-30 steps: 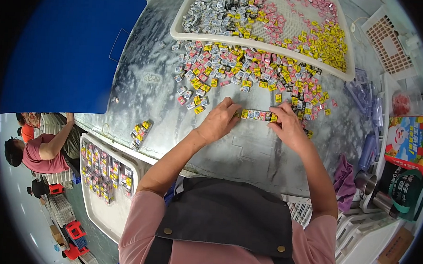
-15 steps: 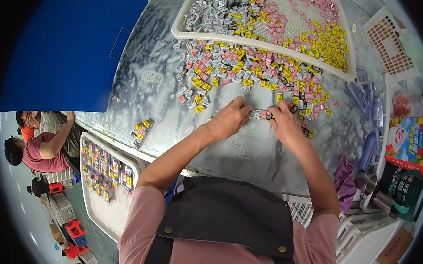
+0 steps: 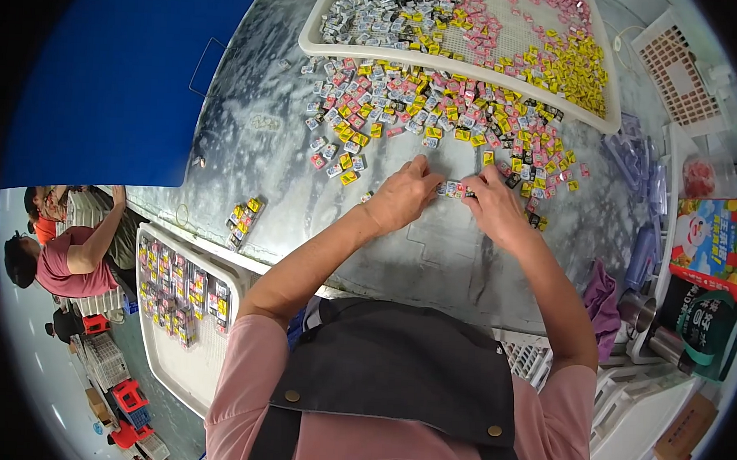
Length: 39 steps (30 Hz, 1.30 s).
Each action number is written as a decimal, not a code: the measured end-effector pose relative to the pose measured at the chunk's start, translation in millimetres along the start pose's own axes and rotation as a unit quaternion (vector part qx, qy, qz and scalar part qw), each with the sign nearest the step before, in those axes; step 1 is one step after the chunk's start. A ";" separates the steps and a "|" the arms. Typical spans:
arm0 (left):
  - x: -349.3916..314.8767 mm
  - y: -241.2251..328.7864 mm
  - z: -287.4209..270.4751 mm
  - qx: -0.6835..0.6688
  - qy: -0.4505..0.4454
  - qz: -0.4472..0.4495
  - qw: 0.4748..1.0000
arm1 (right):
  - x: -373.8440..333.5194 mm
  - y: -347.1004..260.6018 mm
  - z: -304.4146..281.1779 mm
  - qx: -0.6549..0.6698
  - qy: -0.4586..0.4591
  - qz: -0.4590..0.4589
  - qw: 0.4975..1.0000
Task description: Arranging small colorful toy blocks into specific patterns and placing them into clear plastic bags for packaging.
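Observation:
Between my two hands lies a short row of small coloured packets (image 3: 451, 189), side by side on the grey metal table. My left hand (image 3: 403, 200) closes on the row's left end with thumb and fingers. My right hand (image 3: 498, 209) pinches the right end, its fingertips covering the last packets. Beyond my hands spreads a loose heap of small yellow, pink, white and black packets (image 3: 439, 110). One yellow packet (image 3: 488, 157) lies just past my right fingertips. Beside my left wrist another small packet (image 3: 367, 196) shows in part.
A white mesh tray (image 3: 466, 66) of loose packets stands at the back. Packed rows (image 3: 244, 222) lie at the table's left edge; more fill a white tray (image 3: 201, 383) below. A blue panel (image 3: 120, 79) rises at left. Purple cloth (image 3: 601, 310) hangs right. A co-worker (image 3: 79, 258) sits far left.
The row between my hands has shifted slightly away from me, and less of it shows between my fingers. Both hands keep their grip. The whole view has tilted a little.

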State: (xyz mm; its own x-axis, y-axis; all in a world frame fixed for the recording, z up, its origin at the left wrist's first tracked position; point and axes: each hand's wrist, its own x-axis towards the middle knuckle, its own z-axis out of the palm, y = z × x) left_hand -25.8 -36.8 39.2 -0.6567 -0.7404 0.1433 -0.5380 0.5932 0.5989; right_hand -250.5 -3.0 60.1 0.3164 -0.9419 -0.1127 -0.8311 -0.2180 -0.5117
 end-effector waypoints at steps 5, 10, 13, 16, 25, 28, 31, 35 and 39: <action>-1.8 1.7 2.0 0.022 0.000 0.006 1.000 | -1.3 -5.7 -3.6 -0.027 -0.011 -0.010 1.000; -3.5 1.1 0.9 0.005 0.004 0.008 1.000 | -2.0 0.8 -2.0 -0.051 -0.031 -0.031 0.998; -6.0 8.3 -6.3 0.000 0.001 0.001 1.000 | -4.3 -1.5 -6.1 -0.027 -0.017 -0.045 0.998; -11.5 30.0 -26.8 -0.005 -0.006 -0.011 1.000 | -17.0 -14.1 -14.7 -0.001 0.004 -0.044 0.999; -64.4 49.1 -7.5 -0.033 -0.044 0.010 0.998 | -79.5 -34.8 13.4 0.059 -0.018 -0.033 0.998; -66.0 45.8 -2.6 -0.029 -0.047 0.016 0.998 | -81.7 -34.5 20.0 0.050 -0.015 -0.022 0.998; -65.8 46.2 -2.8 -0.021 -0.055 0.014 0.998 | -82.6 -35.0 20.0 0.066 -0.013 -0.015 0.998; -67.6 49.9 -7.6 -0.023 -0.055 0.012 0.998 | -86.1 -33.0 12.5 0.108 -0.004 -0.015 0.994; -68.4 52.3 -11.2 -0.032 -0.049 0.004 0.998 | -90.3 -25.7 13.7 0.143 0.019 -0.024 0.989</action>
State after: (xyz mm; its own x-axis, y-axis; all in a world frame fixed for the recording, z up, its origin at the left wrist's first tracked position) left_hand -3.1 41.3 69.5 -0.7118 -0.6986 0.0726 -0.4994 0.5761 0.6470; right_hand -251.5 91.1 71.7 0.3302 -0.9424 -0.0531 -0.6500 -0.1862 -0.7368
